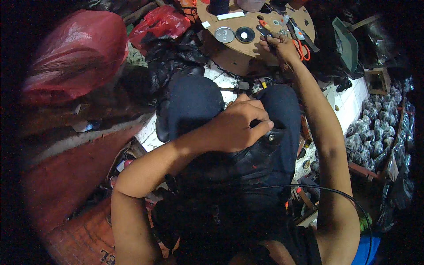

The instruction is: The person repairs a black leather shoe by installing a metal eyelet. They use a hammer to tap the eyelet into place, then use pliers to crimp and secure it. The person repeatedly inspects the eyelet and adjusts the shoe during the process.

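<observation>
Over my lap, my left hand (247,121) is closed, thumb and curled fingers gripping a black leather piece (258,154). A round metal snap (271,138) shows on the leather beside my thumb. My right arm stretches forward to the round wooden table (243,51). There my right hand (281,47) has its fingers bent together at the near edge; what they hold, if anything, is too small to tell. Close by lie orange-handled scissors (304,49), a tool with an orange grip (264,23) and a bottle with a pale body (298,33).
On the table are a round silver tin (224,34), a black round container (244,34) and dark thread spools (218,6). Red plastic bags (79,53) bulge at the left. Several clear-wrapped bundles (373,132) stand at the right. A hammer (242,86) lies beyond my knees.
</observation>
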Available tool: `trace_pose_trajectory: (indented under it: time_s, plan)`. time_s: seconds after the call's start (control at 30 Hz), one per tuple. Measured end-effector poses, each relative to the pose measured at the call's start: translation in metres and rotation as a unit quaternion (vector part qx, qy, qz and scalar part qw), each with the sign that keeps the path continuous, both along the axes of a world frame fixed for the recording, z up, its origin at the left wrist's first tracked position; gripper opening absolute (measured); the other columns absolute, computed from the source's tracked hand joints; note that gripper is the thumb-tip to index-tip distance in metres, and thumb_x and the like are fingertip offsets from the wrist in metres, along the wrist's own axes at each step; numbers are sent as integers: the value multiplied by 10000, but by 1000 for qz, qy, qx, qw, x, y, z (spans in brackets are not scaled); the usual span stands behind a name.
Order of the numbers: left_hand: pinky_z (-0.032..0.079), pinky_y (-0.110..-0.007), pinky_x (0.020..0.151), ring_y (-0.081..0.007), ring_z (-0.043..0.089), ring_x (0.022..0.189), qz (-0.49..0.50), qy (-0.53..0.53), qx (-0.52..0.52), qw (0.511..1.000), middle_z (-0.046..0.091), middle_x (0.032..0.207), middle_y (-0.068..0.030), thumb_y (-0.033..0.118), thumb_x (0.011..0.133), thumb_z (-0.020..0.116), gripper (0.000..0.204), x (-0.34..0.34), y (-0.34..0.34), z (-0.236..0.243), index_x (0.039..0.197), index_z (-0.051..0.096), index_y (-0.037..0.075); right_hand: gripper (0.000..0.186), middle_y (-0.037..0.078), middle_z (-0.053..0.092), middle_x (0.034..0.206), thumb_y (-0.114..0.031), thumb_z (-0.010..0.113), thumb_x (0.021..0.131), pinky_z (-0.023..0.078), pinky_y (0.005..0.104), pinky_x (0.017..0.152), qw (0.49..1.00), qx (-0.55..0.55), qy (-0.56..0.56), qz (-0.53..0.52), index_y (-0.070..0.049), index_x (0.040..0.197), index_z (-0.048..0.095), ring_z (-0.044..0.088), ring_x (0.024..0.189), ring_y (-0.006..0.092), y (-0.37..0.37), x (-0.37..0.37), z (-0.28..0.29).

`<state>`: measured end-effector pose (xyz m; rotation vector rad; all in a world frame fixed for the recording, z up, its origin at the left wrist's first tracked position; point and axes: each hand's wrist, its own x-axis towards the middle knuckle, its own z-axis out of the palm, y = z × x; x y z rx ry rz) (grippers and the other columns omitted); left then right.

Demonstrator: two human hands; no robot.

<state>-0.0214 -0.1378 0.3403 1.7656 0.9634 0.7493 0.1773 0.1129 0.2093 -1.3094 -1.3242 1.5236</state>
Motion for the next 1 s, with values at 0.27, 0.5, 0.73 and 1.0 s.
trace_pose_trajectory:
  time_s: [0.27, 0.5, 0.73, 1.0]
  plan:
    - [412, -390, 928, -272, 576, 971, 6, 9, 4, 1000, 638, 896, -91, 193, 944, 643, 188, 2, 1, -3, 862, 684, 29, 218, 131, 751, 881, -214, 760, 858, 565, 366, 764, 908, 278, -313, 11, -29, 972, 749, 735, 836, 240, 22, -6, -21]
    - [398, -394, 948, -268, 568, 968, -15, 25, -17, 999, 627, 895, -88, 202, 951, 633, 202, 2, 4, 0, 858, 678, 28, 288, 98, 685, 1115, -144, 652, 869, 557, 421, 859, 761, 483, -392, 182, -126, 1151, 707, 683, 1024, 330, 17, -14, -9]
    - [395, -398, 947, -270, 569, 966, -14, 21, -6, 1000, 625, 888, -92, 196, 952, 628, 206, 0, 4, 3, 847, 674, 25, 345, 113, 652, 1219, -110, 601, 910, 533, 410, 930, 666, 482, -480, 304, -110, 1247, 671, 652, 1093, 332, 11, -25, -10]
    - [396, -391, 936, -264, 573, 958, -10, 11, -11, 1000, 624, 880, -92, 191, 948, 636, 197, 1, 2, -1, 846, 675, 27, 267, 119, 699, 1045, -174, 698, 869, 557, 405, 842, 795, 426, -393, 179, -87, 1119, 740, 684, 962, 330, 17, -28, -19]
